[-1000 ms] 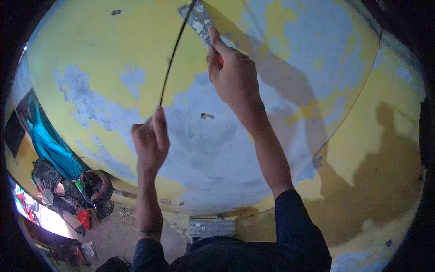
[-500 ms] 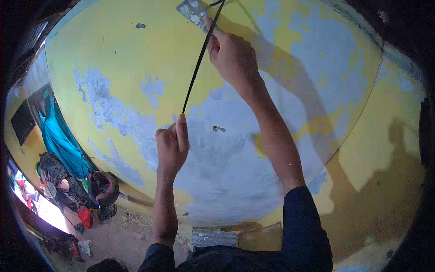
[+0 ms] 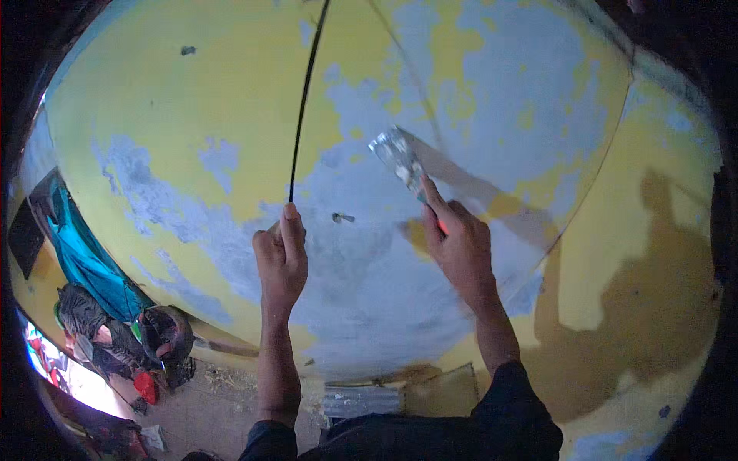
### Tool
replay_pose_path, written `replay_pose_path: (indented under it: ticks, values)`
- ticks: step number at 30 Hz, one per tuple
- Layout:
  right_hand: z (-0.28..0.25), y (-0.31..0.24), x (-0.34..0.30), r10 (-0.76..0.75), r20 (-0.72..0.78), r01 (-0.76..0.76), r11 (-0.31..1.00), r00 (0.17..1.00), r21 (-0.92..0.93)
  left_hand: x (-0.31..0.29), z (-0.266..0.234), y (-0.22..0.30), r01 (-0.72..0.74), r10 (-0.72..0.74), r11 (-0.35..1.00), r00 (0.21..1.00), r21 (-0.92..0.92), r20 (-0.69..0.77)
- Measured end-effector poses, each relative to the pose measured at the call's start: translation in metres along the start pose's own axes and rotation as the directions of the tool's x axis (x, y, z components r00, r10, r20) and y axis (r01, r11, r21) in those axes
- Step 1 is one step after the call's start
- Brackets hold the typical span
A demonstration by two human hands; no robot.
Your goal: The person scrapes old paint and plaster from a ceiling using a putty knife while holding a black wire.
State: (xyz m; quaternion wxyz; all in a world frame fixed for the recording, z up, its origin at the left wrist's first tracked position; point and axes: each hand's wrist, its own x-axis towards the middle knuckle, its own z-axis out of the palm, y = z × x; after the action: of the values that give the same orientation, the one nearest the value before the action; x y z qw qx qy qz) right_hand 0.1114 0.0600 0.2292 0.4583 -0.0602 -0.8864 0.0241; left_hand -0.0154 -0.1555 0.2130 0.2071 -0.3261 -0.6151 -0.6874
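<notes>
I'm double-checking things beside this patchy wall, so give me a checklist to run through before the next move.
1. Scraper gripped: ok, in the right hand.
2. Thin black rod gripped: ok, its lower end is in the left hand.
3. Rod's upper end in sight: not ok, it runs out of the picture's top.
4. Hands clear of each other: ok, a gap lies between them.
5. Scraper touching the wall: cannot tell from this single view.

Looks like a room, possibly in a home: has a yellow wall (image 3: 231, 84) with bluish-grey patches (image 3: 523, 100), a floor (image 3: 200, 419) scattered with debris (image 3: 234, 379), hanging teal cloth (image 3: 86, 261) and a bright opening (image 3: 92, 388).
</notes>
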Motion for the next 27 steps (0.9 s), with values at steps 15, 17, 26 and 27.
replay_pose_path:
  ticks: [15,17,26,27]
  values:
    - [0.007,-0.056,0.129,-0.228,-0.185,0.239,0.970,0.956,0.038,-0.012,-0.011,0.033,0.031,-0.031,0.999,0.999,0.018,-0.010]
    - [0.008,-0.066,0.148,-0.239,-0.193,0.255,0.965,0.952,0.062,-0.014,-0.009,0.037,0.006,-0.006,1.000,1.000,0.027,-0.013]
    - [0.002,-0.098,0.212,-0.335,-0.300,0.359,0.933,0.893,0.029,-0.017,-0.014,0.063,-0.051,0.046,0.995,0.997,-0.083,-0.055]
    - [0.002,-0.098,0.212,-0.301,-0.280,0.328,0.943,0.912,0.055,-0.016,-0.013,0.065,-0.030,0.021,0.995,0.996,-0.098,-0.086]
